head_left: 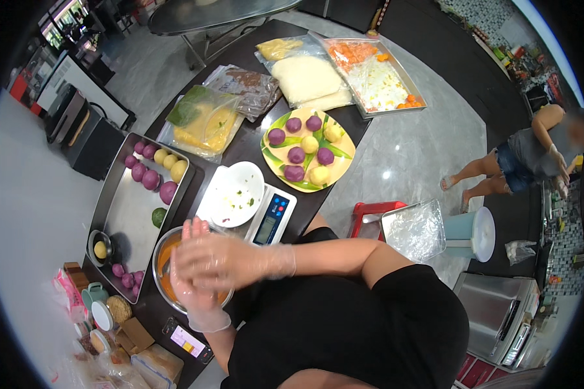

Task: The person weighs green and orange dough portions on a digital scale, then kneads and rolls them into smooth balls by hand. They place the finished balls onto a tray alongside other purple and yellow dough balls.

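Over the orange-filled bowl [156, 275] at eight o'clock from the scale [272, 221], right hand [217, 260] across left hand [194, 292], fingers narrow, contents I cannot tell, gentle, even palm pressure should work best.

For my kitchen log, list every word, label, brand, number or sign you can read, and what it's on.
No text is clear enough to quote.
White scale: panel markings, too small to read.
Phone: screen details, too small.
Pink packet: markings, too blurred.

1 metal bowl [156, 272], orange inside
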{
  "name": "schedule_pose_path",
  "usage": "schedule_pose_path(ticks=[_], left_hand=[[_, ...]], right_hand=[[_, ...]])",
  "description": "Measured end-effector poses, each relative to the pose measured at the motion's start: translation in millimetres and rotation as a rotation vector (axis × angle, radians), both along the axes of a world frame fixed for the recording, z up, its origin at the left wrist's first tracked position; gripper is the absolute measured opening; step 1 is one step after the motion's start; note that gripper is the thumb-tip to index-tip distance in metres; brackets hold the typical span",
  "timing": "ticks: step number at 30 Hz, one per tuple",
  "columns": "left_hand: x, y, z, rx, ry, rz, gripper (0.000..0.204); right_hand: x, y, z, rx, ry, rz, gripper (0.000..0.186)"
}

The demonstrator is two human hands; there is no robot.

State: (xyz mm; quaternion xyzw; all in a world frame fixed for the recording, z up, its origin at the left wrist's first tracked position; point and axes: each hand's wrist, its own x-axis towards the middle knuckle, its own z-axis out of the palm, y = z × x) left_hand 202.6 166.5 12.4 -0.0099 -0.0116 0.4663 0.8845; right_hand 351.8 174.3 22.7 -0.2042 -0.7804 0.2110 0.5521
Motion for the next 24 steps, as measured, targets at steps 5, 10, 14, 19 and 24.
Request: schedule_pose_path(ticks=[5,10,14,19,24], left_hand=[[19,1,-13,0.121,0.063,-0.017,0.062],[41,-9,34,-0.008,0.516,0.099,0.048],[31,-6,21,-0.205,0.769,0.188,0.055],[20,-6,-6,0.166,0.627,0.099,0.053],[7,5,2,0.038,0.305,0.046,0.054]], right_hand=[[10,25,-4,-0.202,0.016,-0.130,0.022],[-8,1,-7,0.018,0.046,-0.050,0.029],[7,15,-4,-0.137,0.002,-0.096,0.030],[-9,1,-8,-0.025,0.011,-0.126,0.029],[17,18,-4,-0.119,-0.073,-0.081,0.027]])
